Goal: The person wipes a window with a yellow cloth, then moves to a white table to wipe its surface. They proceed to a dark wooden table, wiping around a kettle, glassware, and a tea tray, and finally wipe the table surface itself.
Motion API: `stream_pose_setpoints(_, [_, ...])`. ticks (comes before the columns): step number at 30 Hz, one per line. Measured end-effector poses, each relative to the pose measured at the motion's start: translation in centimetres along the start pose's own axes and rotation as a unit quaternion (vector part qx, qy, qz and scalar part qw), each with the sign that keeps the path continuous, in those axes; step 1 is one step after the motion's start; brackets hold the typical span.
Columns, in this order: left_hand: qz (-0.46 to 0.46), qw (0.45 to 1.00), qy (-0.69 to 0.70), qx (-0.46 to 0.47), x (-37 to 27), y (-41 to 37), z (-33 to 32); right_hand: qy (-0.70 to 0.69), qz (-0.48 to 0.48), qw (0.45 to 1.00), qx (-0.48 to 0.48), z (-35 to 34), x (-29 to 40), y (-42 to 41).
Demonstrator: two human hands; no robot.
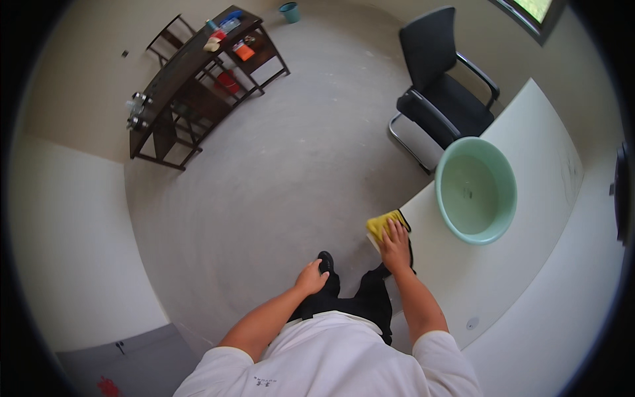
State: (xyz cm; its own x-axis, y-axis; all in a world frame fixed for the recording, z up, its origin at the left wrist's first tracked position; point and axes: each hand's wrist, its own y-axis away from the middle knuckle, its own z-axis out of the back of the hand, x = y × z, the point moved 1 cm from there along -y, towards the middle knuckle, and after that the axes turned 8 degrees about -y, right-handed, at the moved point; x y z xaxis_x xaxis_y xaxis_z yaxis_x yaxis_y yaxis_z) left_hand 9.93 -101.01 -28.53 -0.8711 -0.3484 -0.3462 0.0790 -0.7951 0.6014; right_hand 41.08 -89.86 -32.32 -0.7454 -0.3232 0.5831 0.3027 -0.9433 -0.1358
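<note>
My right hand (395, 248) lies over a folded yellow cloth (382, 224) with a dark border, its fingers spread across the fabric. Part of the cloth hangs past the near left edge of a white table (446, 278). Farther along the tabletop stands a light green plastic basin (507, 218) holding some clear water. Over the floor, above my left leg and black shoe, hangs my left hand (311, 277), with nothing in it and the thumb apart from the fingers.
Against the table's far side stands a black office chair (431, 64) with a chrome frame. A dark wooden desk (186, 74) at upper left bears several small items. There is a red bucket (228, 82) beneath it. One teal bucket (290, 13) sits near the back wall.
</note>
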Motion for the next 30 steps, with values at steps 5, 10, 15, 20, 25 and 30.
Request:
stream_pose_setpoints(5, [-0.019, 0.997, 0.07, 0.018, 4.4, -1.5, -0.6, 0.073, -0.072, 0.994, 0.039, 3.4, -2.9, 15.0])
stream_pose_setpoints(10, [-0.025, 0.99, 0.132, 0.037, 4.3, -2.9, 1.3, -0.084, -0.539, 0.801, -0.248, 5.9, -4.5, 26.1])
stream_pose_setpoints(15, [-0.07, 0.963, 0.251, 0.069, -2.2, -0.8, 7.8, -0.095, -0.473, 0.849, -0.217, 3.0, -3.2, 18.3])
stream_pose_setpoints(20, [-0.083, 0.876, 0.467, 0.091, -5.3, -0.7, 12.8, -0.574, -0.332, 0.748, -0.004, 2.6, 22.6, -2.8])
stream_pose_setpoints(25, [-0.071, 0.849, 0.52, -0.05, 1.8, -0.3, 19.1, -0.514, -0.216, 0.825, 0.095, -0.1, 33.4, -10.1])
stream_pose_setpoints(30, [-0.015, 0.951, 0.266, -0.159, 10.9, 1.9, 24.0, -0.436, -0.176, 0.877, 0.1, -2.2, 38.5, -12.3])
